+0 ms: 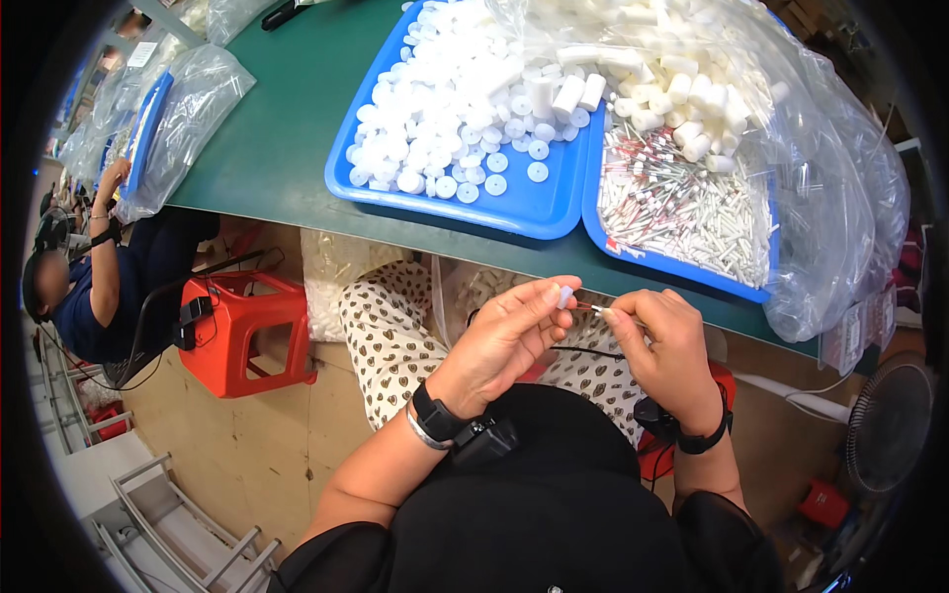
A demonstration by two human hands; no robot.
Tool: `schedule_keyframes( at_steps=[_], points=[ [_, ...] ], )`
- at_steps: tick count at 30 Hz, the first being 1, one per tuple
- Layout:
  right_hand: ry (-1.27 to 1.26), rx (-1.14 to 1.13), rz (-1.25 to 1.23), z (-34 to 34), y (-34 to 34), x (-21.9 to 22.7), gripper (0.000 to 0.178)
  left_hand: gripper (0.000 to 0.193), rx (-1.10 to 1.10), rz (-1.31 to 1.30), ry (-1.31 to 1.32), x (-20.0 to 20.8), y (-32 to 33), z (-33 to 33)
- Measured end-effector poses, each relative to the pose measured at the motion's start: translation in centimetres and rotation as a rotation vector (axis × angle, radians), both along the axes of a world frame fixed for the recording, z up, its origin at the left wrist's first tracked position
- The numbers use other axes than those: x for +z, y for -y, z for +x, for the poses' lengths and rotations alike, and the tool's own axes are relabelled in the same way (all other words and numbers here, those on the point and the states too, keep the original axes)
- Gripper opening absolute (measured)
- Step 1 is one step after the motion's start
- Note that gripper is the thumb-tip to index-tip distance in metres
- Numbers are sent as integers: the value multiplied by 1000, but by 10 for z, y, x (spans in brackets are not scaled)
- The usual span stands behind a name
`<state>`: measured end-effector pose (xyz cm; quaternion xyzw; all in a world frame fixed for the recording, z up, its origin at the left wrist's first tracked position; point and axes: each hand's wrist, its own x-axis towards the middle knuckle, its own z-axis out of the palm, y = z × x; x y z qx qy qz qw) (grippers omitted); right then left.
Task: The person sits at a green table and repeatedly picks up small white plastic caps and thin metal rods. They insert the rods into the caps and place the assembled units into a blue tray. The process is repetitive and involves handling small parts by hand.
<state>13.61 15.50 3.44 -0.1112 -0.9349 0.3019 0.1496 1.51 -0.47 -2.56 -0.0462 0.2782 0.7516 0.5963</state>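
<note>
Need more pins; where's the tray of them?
The pin tray sits right of centre on the green table, beside the disc tray.

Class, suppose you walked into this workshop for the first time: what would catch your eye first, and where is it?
The two blue trays on the green table, heaped with white round caps and thin white sticks, stand out first. Below the table edge, the left hand pinches a small white cap while the right hand holds a thin stick against it. A red stool glows at left.
</note>
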Motion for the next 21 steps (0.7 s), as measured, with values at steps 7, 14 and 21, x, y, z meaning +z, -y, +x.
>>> schedule_keyframes(
  at_steps=[7,14,21],
  points=[
    [-5,45,13,-1,1,2,11,35,14,-4,-1,-2,0,1],
    [-26,61,112,-1,1,3,12,33,25,-35,-5,-6,0,2],
    [-24,75,-2,2,8,-7,12,30,80,67,209,-6,-4,6]
  ],
)
